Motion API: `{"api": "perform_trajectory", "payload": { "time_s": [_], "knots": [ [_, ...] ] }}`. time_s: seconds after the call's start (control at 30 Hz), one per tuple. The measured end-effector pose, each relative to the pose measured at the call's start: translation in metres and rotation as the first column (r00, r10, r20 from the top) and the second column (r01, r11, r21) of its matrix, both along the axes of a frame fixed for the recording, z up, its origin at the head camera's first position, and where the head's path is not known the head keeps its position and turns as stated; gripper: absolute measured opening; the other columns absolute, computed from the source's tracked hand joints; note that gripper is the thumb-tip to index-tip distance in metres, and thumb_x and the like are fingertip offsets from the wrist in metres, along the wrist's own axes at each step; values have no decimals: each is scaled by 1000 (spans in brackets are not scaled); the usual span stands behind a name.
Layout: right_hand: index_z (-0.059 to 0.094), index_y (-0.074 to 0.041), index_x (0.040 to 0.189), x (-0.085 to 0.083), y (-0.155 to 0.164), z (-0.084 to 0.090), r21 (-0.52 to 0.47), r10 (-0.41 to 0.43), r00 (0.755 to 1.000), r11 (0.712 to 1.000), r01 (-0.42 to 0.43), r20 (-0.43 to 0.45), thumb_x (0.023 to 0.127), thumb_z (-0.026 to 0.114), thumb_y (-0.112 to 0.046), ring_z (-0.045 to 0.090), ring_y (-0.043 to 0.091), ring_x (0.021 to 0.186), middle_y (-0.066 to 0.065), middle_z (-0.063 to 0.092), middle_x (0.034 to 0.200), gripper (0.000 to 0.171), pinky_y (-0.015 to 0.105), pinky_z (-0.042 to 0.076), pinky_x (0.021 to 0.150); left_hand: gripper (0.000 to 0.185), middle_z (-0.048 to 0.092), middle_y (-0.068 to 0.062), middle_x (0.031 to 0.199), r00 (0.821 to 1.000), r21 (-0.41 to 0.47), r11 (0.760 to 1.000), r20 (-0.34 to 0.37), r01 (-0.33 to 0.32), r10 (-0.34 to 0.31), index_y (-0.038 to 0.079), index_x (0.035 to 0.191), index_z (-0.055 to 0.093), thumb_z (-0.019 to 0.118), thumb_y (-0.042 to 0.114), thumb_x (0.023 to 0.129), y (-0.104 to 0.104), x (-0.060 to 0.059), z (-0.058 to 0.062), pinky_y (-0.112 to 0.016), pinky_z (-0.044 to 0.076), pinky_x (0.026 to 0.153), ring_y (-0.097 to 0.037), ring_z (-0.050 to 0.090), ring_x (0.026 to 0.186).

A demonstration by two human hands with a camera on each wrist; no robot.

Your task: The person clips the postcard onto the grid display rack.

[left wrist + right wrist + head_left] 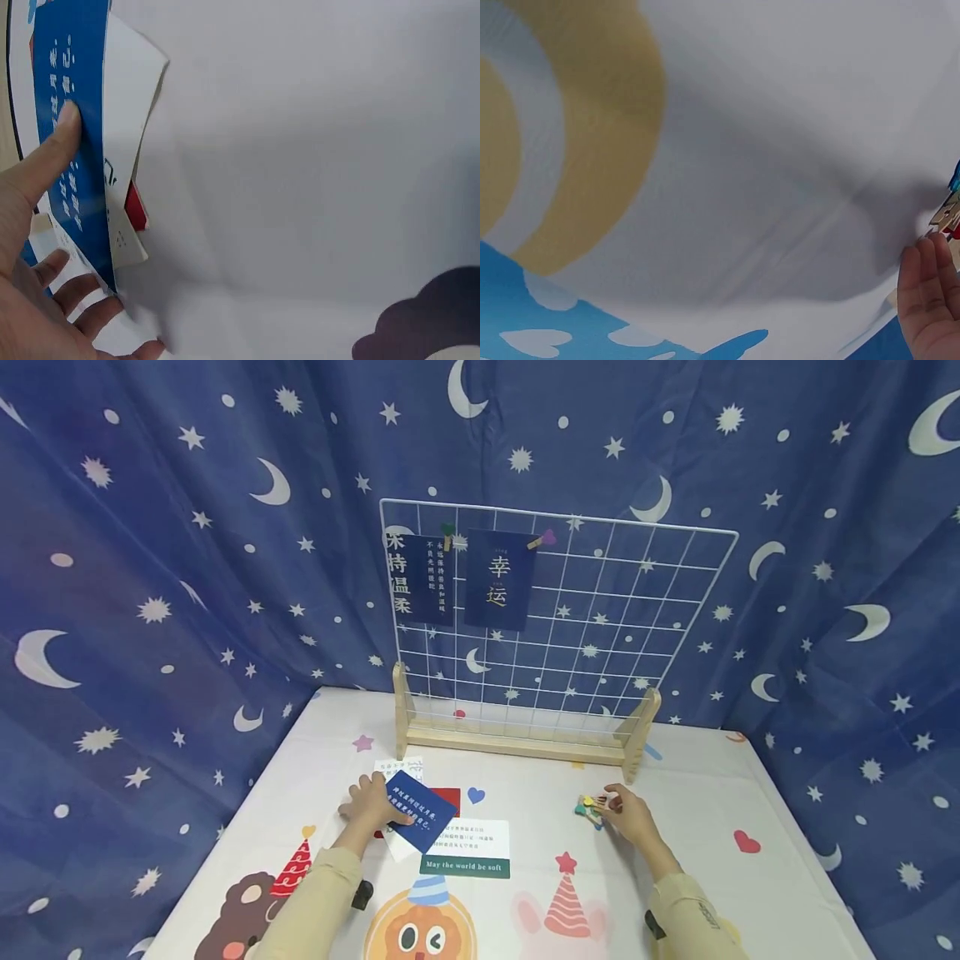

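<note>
nearest the person, two cream sleeves reach out over the counter (pixel 750 777), which wears a white cloth printed with party hats and cartoon animals. the left hand (pixel 369 803) has its fingers clamped on a dark blue card (pixel 422 810): in the left wrist view the thumb lies flat on the printed face and the other fingers curl beneath its edge, lifting it a little off the pile of cards under it. just beside that pile lies a white card with a green band (pixel 467 848) reading "may the world be soft", and a red card (pixel 447 797) peeks out from under the blue one. the right hand (pixel 628 814) rests on the cloth to the right, its fingertips touching a small heap of coloured wooden pegs (pixel 589 807); whether the fingers are pinched on one i cannot tell. farther back stands a white wire grid (pixel 637 610) in a wooden base, with two dark blue cards (pixel 497 581) pegged to its upper left. behind it hangs a blue curtain (pixel 150 568) with moons and stars.
</note>
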State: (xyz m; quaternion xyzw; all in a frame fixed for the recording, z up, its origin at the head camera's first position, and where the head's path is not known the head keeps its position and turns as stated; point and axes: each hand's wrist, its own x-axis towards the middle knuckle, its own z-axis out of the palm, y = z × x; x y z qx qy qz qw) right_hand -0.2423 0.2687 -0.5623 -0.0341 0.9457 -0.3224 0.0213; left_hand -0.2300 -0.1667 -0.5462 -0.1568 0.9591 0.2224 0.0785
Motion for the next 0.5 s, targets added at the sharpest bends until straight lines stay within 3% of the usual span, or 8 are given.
{"api": "perform_trajectory", "payload": {
  "time_s": [0.2, 0.3, 0.43, 0.5],
  "knots": [
    [54, 10, 115, 4, 1, -1, 12, -26, 999, 1000, 25, 44, 81, 66, -1, 59, 23, 78, 12, 62, 83, 38, 41, 50, 72, 96, 42, -30, 122, 1000, 7, 1000, 22, -8, 8, -9, 132, 39, 89, 30, 59, -12, -2, -1, -66, 36, 94, -45, 39, 114],
    [55, 10, 114, 2, 1, 0, 7, -26, 999, 1000, 26, 48, 81, 65, -2, 56, 19, 73, 10, 61, 80, 36, 34, 48, 67, 85, 42, -31, 116, 1000, 20, 1000, -4, -12, 12, -11, 126, 44, 87, 26, 62, -21, -2, -2, -63, 38, 93, -46, 41, 110],
    [55, 10, 114, -3, 0, 7, 5, -18, 998, 1000, 18, 52, 83, 64, -5, 51, 18, 69, 10, 59, 78, 36, 30, 43, 64, 72, 49, -34, 113, 997, 139, 990, -72, 21, -11, -12, 122, 45, 82, 16, 67, -33, -4, 0, -57, 43, 92, -47, 48, 105],
    [55, 10, 114, -3, 2, 9, 14, -25, 998, 1000, 25, 58, 83, 64, -6, 51, 18, 69, 10, 59, 77, 37, 30, 42, 64, 70, 54, -33, 113, 996, 235, 971, -84, 40, -20, -11, 122, 45, 81, 12, 66, -39, -11, -8, -54, 43, 94, -46, 52, 105]
  ]
}}
